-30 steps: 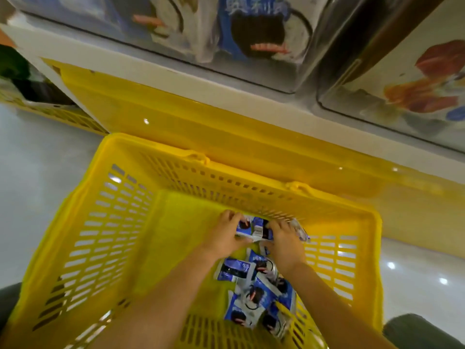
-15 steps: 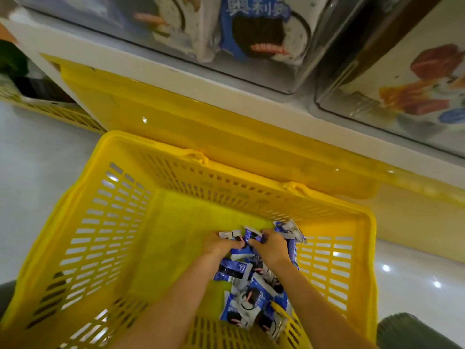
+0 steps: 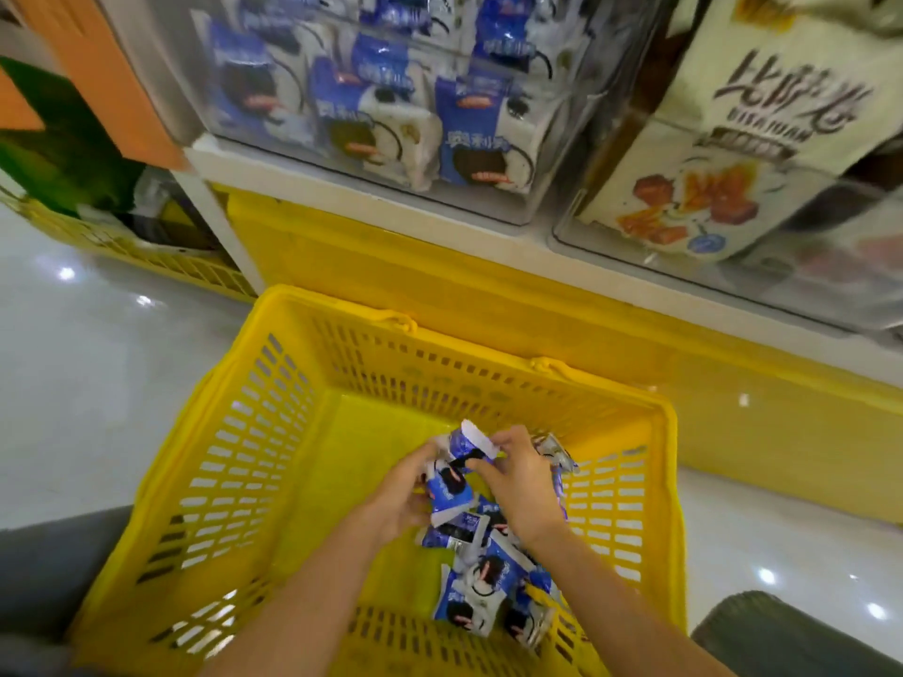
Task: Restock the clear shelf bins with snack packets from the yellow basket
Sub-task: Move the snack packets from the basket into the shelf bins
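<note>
Gathering a bunch of blue-and-white snack packets [image 3: 452,473] between them, the left hand [image 3: 398,498] and right hand [image 3: 520,486] both curl their fingers round the bundle low inside the yellow basket [image 3: 234,432], probably so that several go up in one trip. The loose packets [image 3: 481,591] lie in the basket's near right corner. Above and beyond the basket, the clear shelf bin [image 3: 488,207] holds matching packets, which suggests where this handful belongs.

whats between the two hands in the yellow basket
In the head view, a clutch of blue snack packets sits between the left hand and right hand, gripped by both.
</note>
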Demonstrator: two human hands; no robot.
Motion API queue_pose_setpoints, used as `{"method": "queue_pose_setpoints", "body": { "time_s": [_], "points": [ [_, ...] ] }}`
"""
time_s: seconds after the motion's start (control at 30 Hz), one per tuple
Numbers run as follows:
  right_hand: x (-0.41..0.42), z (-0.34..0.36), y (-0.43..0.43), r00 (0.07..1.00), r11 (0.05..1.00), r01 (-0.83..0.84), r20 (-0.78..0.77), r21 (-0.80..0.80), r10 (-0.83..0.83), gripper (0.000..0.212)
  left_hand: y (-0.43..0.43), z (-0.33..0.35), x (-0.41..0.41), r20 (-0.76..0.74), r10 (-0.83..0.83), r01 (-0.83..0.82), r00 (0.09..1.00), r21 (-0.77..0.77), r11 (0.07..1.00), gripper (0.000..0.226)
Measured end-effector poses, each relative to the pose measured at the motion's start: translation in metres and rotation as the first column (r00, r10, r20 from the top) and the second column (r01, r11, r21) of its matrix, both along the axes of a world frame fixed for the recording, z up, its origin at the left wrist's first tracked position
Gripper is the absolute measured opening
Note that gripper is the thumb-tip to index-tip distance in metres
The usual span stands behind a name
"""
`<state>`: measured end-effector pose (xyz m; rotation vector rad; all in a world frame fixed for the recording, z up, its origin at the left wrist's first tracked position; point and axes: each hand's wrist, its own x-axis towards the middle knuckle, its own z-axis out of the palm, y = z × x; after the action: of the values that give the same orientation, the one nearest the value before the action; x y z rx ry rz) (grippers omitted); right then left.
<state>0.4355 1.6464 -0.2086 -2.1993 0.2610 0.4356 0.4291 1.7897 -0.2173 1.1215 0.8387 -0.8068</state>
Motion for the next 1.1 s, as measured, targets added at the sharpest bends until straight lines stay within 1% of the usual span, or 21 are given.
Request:
{"method": "queue_pose_setpoints", "body": {
  "time_s": [0.1, 0.13, 0.2, 0.23, 0.33, 0.4, 0.43, 0.47, 0.5, 0.53, 0.57, 0.6, 0.67, 0.73, 0.77, 0.8, 0.87, 0.9, 0.93, 1.03, 1.1],
  "points": [
    [-0.011, 0.026, 0.007, 0.982, 0.982, -0.169, 0.074, -0.086, 0.175, 0.029, 0.006, 0.021, -0.005, 0.030, 0.081, -0.077, 0.996, -0.105, 0.992, 0.034],
    [-0.014, 0.035, 0.008, 0.969, 0.972, -0.215, 0.099, -0.096, 0.224, 0.026, 0.007, 0.028, -0.007, 0.048, 0.125, -0.118, 0.991, -0.136, 0.984, 0.031],
    [-0.018, 0.053, 0.007, 0.923, 0.939, -0.319, 0.184, -0.131, 0.339, 0.012, 0.010, 0.044, -0.010, 0.096, 0.219, -0.195, 0.971, -0.213, 0.957, 0.028],
    [-0.019, 0.062, 0.007, 0.883, 0.911, -0.376, 0.232, -0.170, 0.408, 0.005, 0.012, 0.051, -0.011, 0.123, 0.259, -0.221, 0.958, -0.262, 0.939, 0.028],
    [-0.021, 0.093, 0.005, 0.713, 0.812, -0.478, 0.393, -0.335, 0.581, 0.005, 0.017, 0.070, -0.014, 0.201, 0.324, -0.231, 0.924, -0.381, 0.895, 0.027],
    [-0.024, 0.115, 0.003, 0.584, 0.735, -0.491, 0.450, -0.467, 0.676, 0.018, 0.018, 0.083, -0.013, 0.267, 0.293, -0.188, 0.918, -0.359, 0.914, 0.029],
    [-0.026, 0.123, 0.000, 0.545, 0.711, -0.484, 0.460, -0.511, 0.701, 0.023, 0.017, 0.091, -0.013, 0.303, 0.274, -0.173, 0.913, -0.319, 0.932, 0.027],
    [-0.028, 0.132, -0.001, 0.530, 0.697, -0.475, 0.458, -0.538, 0.714, 0.023, 0.017, 0.098, -0.012, 0.342, 0.261, -0.172, 0.903, -0.269, 0.948, 0.024],
    [-0.030, 0.138, -0.003, 0.534, 0.703, -0.467, 0.462, -0.537, 0.708, 0.018, 0.016, 0.106, -0.011, 0.378, 0.252, -0.180, 0.891, -0.216, 0.960, 0.022],
    [-0.032, 0.143, -0.004, 0.567, 0.738, -0.456, 0.477, -0.498, 0.672, 0.010, 0.016, 0.114, -0.009, 0.410, 0.244, -0.192, 0.879, -0.165, 0.967, 0.023],
    [-0.033, 0.147, -0.006, 0.624, 0.798, -0.428, 0.500, -0.424, 0.600, 0.006, 0.017, 0.122, -0.008, 0.441, 0.233, -0.201, 0.866, -0.119, 0.972, 0.027],
    [-0.036, 0.151, -0.007, 0.713, 0.858, -0.400, 0.480, -0.321, 0.512, 0.013, 0.018, 0.129, -0.007, 0.474, 0.220, -0.205, 0.852, -0.085, 0.975, 0.033],
    [-0.038, 0.164, -0.003, 0.881, 0.949, -0.308, 0.355, -0.066, 0.311, 0.025, 0.020, 0.146, -0.004, 0.547, 0.178, -0.188, 0.818, -0.038, 0.981, 0.035],
    [-0.038, 0.183, 0.005, 0.970, 0.972, -0.173, 0.201, 0.159, 0.140, 0.032, 0.021, 0.164, -0.004, 0.628, 0.097, -0.142, 0.772, 0.022, 0.990, 0.028],
    [-0.037, 0.192, 0.009, 0.986, 0.965, -0.129, 0.131, 0.227, 0.101, 0.030, 0.022, 0.173, -0.005, 0.675, 0.026, -0.108, 0.737, 0.080, 0.991, 0.026],
    [-0.035, 0.201, 0.012, 0.991, 0.958, -0.117, 0.090, 0.263, 0.096, 0.023, 0.024, 0.182, -0.006, 0.716, -0.052, -0.076, 0.696, 0.146, 0.986, 0.027],
    [-0.034, 0.217, 0.017, 0.992, 0.944, -0.125, 0.072, 0.304, 0.108, 0.007, 0.028, 0.202, -0.007, 0.763, -0.172, -0.045, 0.623, 0.255, 0.966, 0.033],
    [-0.034, 0.225, 0.019, 0.992, 0.941, -0.121, 0.062, 0.316, 0.107, 0.005, 0.031, 0.212, -0.008, 0.771, -0.209, -0.041, 0.601, 0.291, 0.956, 0.037],
    [-0.033, 0.231, 0.020, 0.993, 0.942, -0.116, 0.049, 0.314, 0.106, 0.009, 0.034, 0.222, -0.009, 0.775, -0.241, -0.034, 0.585, 0.321, 0.947, 0.039],
    [-0.030, 0.246, 0.022, 0.990, 0.944, -0.142, 0.045, 0.298, 0.134, 0.023, 0.043, 0.246, -0.011, 0.756, -0.318, -0.015, 0.572, 0.398, 0.917, 0.036],
    [-0.026, 0.254, 0.023, 0.992, 0.936, -0.118, 0.077, 0.332, 0.098, 0.023, 0.052, 0.257, -0.010, 0.741, -0.270, -0.039, 0.615, 0.371, 0.928, 0.028]
  ]
}}
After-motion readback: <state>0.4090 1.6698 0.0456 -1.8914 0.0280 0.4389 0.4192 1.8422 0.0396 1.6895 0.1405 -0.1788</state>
